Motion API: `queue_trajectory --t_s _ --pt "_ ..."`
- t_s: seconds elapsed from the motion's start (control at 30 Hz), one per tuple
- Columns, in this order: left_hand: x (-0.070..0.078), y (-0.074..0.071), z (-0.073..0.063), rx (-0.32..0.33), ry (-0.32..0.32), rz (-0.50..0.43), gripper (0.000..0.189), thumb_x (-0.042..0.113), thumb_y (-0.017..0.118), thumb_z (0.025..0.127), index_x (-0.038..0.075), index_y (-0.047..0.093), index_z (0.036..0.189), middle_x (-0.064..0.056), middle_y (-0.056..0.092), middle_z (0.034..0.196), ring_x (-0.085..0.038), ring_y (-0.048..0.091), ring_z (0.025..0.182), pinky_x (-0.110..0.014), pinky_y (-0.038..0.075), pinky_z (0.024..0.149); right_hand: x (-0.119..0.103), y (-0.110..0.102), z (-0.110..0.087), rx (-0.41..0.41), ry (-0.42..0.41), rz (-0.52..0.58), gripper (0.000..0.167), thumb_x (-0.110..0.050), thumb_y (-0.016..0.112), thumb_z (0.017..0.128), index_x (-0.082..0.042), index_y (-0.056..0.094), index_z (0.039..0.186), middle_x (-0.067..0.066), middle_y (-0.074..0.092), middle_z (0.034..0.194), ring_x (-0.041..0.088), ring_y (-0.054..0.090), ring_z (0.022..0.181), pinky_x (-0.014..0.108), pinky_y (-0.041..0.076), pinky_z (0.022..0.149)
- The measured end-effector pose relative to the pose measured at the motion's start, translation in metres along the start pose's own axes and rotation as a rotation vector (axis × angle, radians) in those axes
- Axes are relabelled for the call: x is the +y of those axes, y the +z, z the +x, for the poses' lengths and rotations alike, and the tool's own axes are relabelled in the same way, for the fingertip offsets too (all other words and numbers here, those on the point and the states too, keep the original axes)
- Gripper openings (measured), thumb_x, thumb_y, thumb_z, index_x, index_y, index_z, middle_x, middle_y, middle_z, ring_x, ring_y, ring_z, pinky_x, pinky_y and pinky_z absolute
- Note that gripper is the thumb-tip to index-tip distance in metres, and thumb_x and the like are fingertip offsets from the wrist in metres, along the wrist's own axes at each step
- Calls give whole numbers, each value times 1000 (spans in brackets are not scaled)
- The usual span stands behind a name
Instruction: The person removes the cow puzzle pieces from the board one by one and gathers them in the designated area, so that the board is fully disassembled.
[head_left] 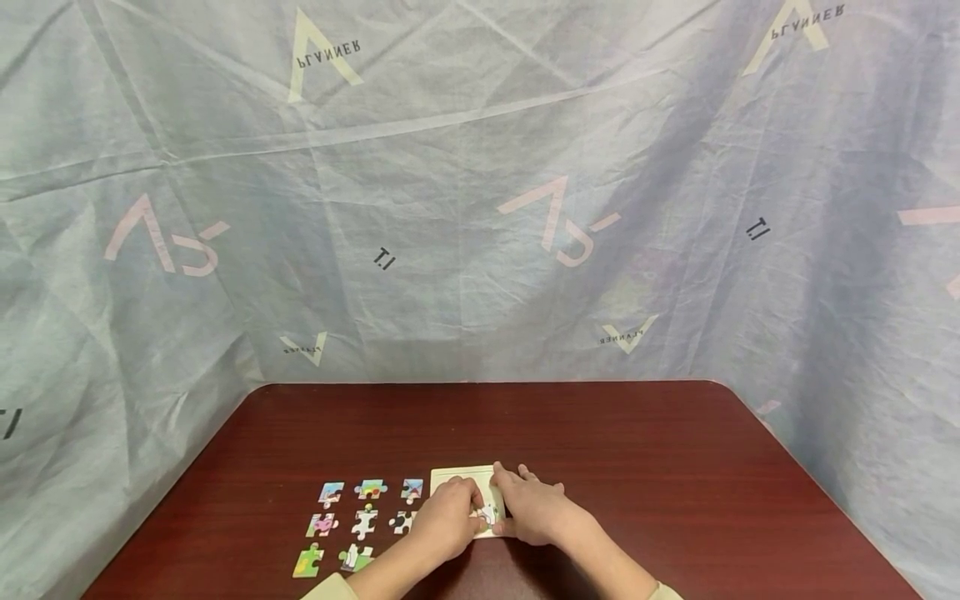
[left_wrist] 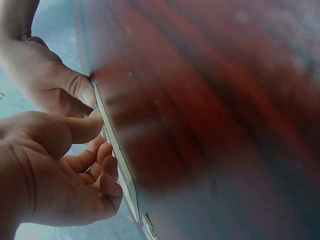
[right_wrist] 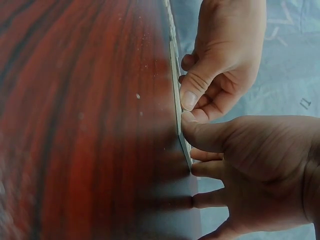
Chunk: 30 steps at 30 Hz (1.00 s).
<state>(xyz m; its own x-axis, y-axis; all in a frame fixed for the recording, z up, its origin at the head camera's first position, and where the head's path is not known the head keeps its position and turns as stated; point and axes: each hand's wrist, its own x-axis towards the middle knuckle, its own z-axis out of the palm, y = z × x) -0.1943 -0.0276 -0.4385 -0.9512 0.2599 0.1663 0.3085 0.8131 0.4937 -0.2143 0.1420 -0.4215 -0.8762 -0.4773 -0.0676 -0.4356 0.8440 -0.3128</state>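
Note:
A pale puzzle board (head_left: 461, 473) lies flat on the table between both hands. At its front right corner sits a white and green jigsaw puzzle piece (head_left: 488, 514), partly covered by fingers. The left hand (head_left: 448, 515) reaches over the board and pinches this piece between thumb and curled fingers. Along the board's right side rests the right hand (head_left: 536, 504), fingers spread and fairly straight, its thumb (right_wrist: 202, 134) at the front edge close to the left thumb (right_wrist: 192, 95). Both wrist views show the board's thin edge (left_wrist: 122, 170) side-on; its inside is mostly hidden there.
Left of the board, several loose jigsaw pieces lie in rows on the dark red table (head_left: 637, 442), among them a green and yellow one (head_left: 307, 562) and a black and white one (head_left: 402, 522). A grey printed cloth (head_left: 450, 317) hangs behind the table and along its sides.

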Motion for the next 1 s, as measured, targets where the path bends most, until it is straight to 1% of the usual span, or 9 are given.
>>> queue_trajectory --t_s 0.13,0.27,0.47,0.63,0.8,1.0 --pt "0 0 0 1 8 -24 25 9 84 77 12 60 83 7 45 75 -10 43 67 -29 41 58 1 1 0 3 -2 0 80 -33 79 87 0 42 150 12 50 149 46 42 138 82 36 86" --pt "0 0 1 10 22 -64 24 6 82 79 12 59 83 7 48 72 -7 45 64 -27 41 58 1 1 0 2 1 2 80 -34 79 88 0 41 150 13 52 148 46 42 138 82 35 86" --pt "-1 0 1 57 24 -116 24 2 80 80 13 59 79 11 51 64 -3 47 57 -26 42 54 0 0 0 -2 2 1 81 -34 79 87 0 41 150 14 53 147 46 41 138 82 35 86" --pt "-3 0 1 74 39 -172 25 -1 80 79 13 59 78 10 50 62 -2 45 55 -25 41 53 0 0 -1 0 -4 3 81 -33 79 88 1 41 150 13 53 147 46 41 138 82 35 86" --pt "-9 -2 -1 91 44 -208 25 -3 80 78 12 59 77 9 51 64 -2 45 56 -24 42 54 0 1 -1 10 -13 -7 81 -33 80 87 1 42 149 9 52 147 46 43 137 82 36 84" --pt "-19 -9 -8 71 41 -252 23 -3 78 80 11 60 79 9 51 65 -1 46 57 -23 42 54 0 1 0 21 -15 -17 79 -32 81 86 0 43 148 10 53 145 46 44 136 82 37 84"
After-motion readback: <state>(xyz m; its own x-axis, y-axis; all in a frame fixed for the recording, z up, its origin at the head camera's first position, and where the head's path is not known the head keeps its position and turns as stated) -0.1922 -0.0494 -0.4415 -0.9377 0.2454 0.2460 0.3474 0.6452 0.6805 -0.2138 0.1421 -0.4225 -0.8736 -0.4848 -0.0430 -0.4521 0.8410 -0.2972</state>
